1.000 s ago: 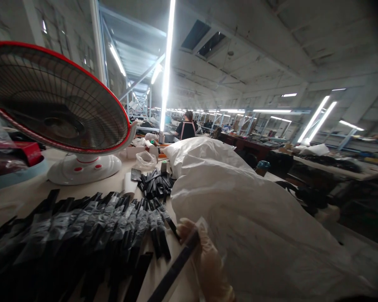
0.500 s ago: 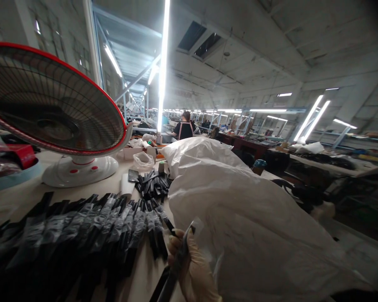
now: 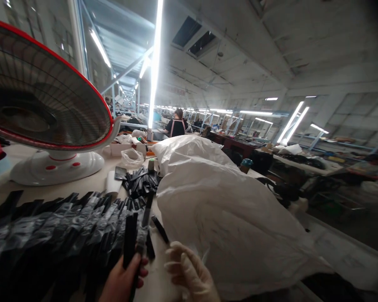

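Note:
My bare left hand [image 3: 126,274] is closed around black flat strips [image 3: 130,235] that stand up from the fist, partly wrapped in clear plastic. Just to its right, my right hand [image 3: 190,270] wears a pale glove with the fingers curled. A single black strip [image 3: 160,228] slants up and left from its fingertips; the grip itself is partly hidden by the glove. On the table to the left lies a long row of plastic-wrapped black strip bundles [image 3: 66,226]. A pile of loose black strips [image 3: 141,181] sits beyond them.
A large white plastic sack [image 3: 227,209] fills the table's right side. At the left stands a red-rimmed fan [image 3: 59,163]. A clear plastic bag [image 3: 132,157] and a white roll [image 3: 112,184] lie near the loose strips. Farther off, a person [image 3: 178,126] sits facing away.
My left hand has come into view and now holds the wrapped strips that were in my gloved right hand. The view has shifted slightly to the right.

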